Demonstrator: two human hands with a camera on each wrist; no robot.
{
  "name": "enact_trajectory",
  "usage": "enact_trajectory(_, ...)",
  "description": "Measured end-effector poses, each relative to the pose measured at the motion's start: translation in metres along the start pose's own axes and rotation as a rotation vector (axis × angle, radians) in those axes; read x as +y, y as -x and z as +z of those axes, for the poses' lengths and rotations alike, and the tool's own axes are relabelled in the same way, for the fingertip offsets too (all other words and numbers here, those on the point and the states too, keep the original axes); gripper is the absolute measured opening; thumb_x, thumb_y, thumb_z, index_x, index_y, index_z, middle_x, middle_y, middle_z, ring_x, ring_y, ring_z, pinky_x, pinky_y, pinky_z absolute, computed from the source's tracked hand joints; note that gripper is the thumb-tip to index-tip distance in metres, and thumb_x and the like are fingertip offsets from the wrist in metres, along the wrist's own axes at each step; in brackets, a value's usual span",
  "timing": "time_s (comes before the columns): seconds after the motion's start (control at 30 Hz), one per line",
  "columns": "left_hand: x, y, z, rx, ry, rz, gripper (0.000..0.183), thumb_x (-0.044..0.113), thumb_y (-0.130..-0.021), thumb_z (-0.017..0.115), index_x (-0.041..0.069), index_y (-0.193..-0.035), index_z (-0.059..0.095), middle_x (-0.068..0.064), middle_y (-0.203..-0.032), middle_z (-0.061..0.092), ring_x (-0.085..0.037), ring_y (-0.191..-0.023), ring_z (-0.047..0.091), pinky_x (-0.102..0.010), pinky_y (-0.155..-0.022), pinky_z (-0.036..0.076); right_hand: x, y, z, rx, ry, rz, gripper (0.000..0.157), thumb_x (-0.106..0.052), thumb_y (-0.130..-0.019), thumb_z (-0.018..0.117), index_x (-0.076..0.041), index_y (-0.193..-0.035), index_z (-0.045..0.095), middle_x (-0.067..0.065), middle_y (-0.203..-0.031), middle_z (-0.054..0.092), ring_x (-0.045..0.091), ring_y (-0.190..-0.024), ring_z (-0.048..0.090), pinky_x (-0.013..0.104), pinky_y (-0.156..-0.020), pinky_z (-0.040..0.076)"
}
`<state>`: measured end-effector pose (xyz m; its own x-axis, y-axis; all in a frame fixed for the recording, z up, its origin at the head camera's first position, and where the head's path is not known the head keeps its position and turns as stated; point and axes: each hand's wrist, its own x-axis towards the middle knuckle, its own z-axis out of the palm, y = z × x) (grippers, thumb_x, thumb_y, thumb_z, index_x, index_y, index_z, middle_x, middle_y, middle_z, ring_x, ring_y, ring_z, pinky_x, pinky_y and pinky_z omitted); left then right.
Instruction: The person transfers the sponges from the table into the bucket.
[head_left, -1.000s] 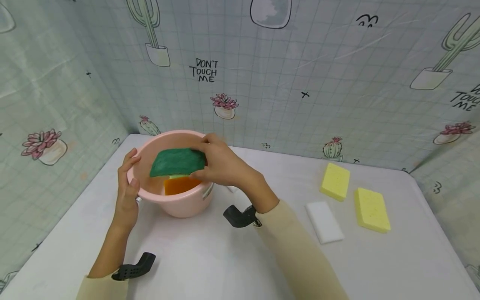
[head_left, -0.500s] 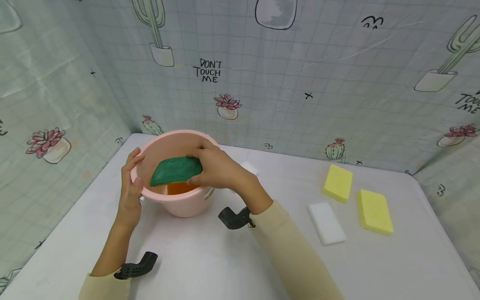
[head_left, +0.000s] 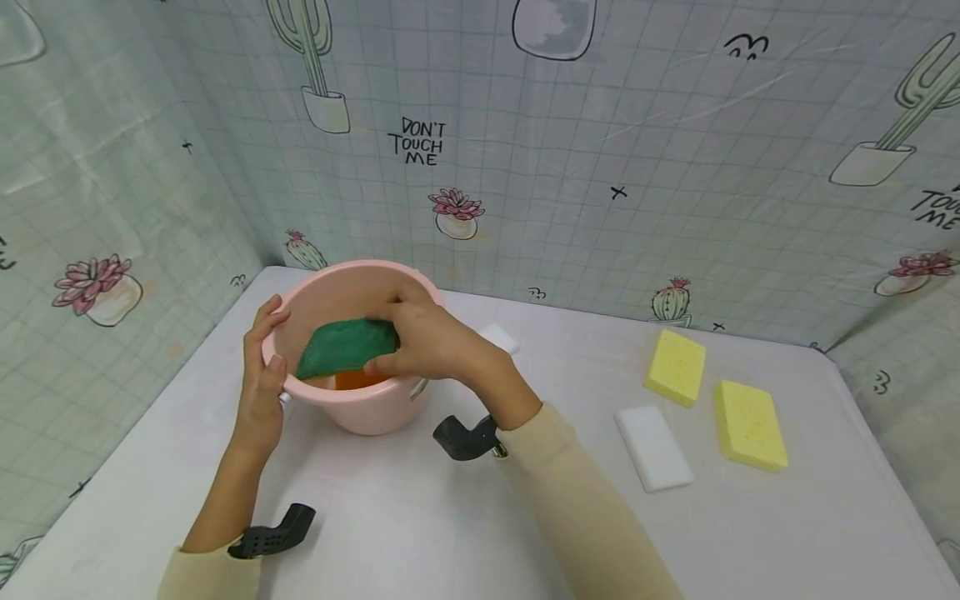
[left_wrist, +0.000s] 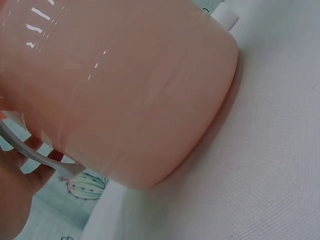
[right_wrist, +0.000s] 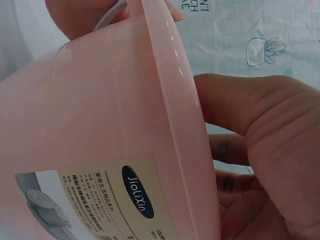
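A pink bucket [head_left: 371, 412] stands at the left of the table in the head view. My left hand [head_left: 262, 379] grips its left rim, thumb in front and fingers behind. Inside the mouth, my right hand [head_left: 431, 337] pinches a green sponge [head_left: 347, 348] at its right end. Under that sponge shows part of an orange piece [head_left: 356, 381]; the rest of it is hidden. In the right wrist view the bucket's rim [right_wrist: 172, 95] hides the fingertips of the right hand [right_wrist: 265, 145] and the sponge. The left wrist view has the bucket's side [left_wrist: 130, 90] and a grey handle [left_wrist: 30, 150].
Two yellow sponges [head_left: 675, 367] lie at the right of the white table [head_left: 420, 517], with a white sponge [head_left: 654, 447] left of them. Another white piece [head_left: 499, 337] lies partly behind the right forearm. A patterned curtain [head_left: 525, 150] closes off the back and sides.
My right hand has lowered the green sponge deeper into the bucket and slightly left, covering more of the orange piece. The left hand keeps its grip on the rim.
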<state>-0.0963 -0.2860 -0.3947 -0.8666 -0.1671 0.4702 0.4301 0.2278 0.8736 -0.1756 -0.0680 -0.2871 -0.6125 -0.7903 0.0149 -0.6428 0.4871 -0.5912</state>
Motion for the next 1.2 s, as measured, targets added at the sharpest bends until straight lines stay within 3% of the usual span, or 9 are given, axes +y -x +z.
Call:
enact_trajectory(0.07,0.001,0.000,0.000,0.000,0.000,-0.011,0.053,0.029,-0.095,0.038,0.010,-0.144,0.031,0.006,-0.156,0.014,-0.022,-0.141,0.015,-0.041,-0.112,0.015,-0.001,-0.001,0.000,-0.007,0.009,-0.005,0.059,-0.028,-0.084,0.073,-0.003,-0.135,0.053,0.010,-0.138,0.043,0.013,-0.114,0.044,0.017,-0.091,0.039)
enact_trajectory(0.3,0.007,0.001,0.001,-0.010,-0.014,-0.054,0.053,0.026,-0.094,0.038,0.017,-0.145,0.029,0.006,-0.157,0.011,-0.022,-0.141,0.016,-0.047,-0.113,0.019,-0.003,-0.001,0.001,0.035,-0.019,0.009,0.050,-0.023,-0.090,0.067,-0.002,-0.134,0.053,0.011,-0.139,0.042,0.011,-0.078,0.056,0.016,-0.070,0.046)
enact_trajectory(0.57,0.005,0.000,-0.001,-0.005,-0.035,-0.065,0.053,0.029,-0.095,0.039,0.018,-0.146,0.029,0.009,-0.157,0.011,-0.022,-0.141,0.016,-0.053,-0.111,0.020,0.001,0.005,0.000,0.150,-0.022,-0.009,0.043,-0.021,-0.091,0.065,-0.005,-0.130,0.057,0.006,-0.129,0.051,0.011,-0.075,0.053,0.016,-0.066,0.046)
enact_trajectory(0.93,0.006,-0.001,0.000,-0.005,-0.044,-0.053,0.053,0.028,-0.094,0.039,0.017,-0.145,0.029,0.007,-0.157,0.011,-0.022,-0.140,0.018,-0.045,-0.111,0.026,0.015,0.032,-0.005,0.348,-0.067,-0.096,0.034,-0.015,-0.090,0.064,-0.009,-0.123,0.063,-0.001,-0.103,0.054,0.009,-0.075,0.048,0.020,-0.065,0.046)
enact_trajectory(1.1,0.006,0.000,0.000,0.004,-0.010,-0.065,0.053,0.029,-0.094,0.040,0.018,-0.145,0.031,0.007,-0.157,0.011,-0.022,-0.140,0.017,-0.045,-0.112,0.023,0.023,0.046,-0.003,0.421,-0.077,-0.151,0.031,-0.009,-0.089,0.064,-0.004,-0.120,0.064,0.005,-0.104,0.055,0.012,-0.078,0.052,0.022,-0.072,0.050)
enact_trajectory(1.2,0.006,0.000,0.001,0.005,-0.007,-0.074,0.053,0.029,-0.094,0.040,0.018,-0.145,0.031,0.008,-0.157,0.011,-0.022,-0.140,0.018,-0.046,-0.112,0.023,0.032,0.058,-0.003,0.445,-0.059,-0.142,0.031,-0.009,-0.089,0.065,-0.004,-0.119,0.064,0.006,-0.108,0.056,0.015,-0.081,0.054,0.021,-0.072,0.051)
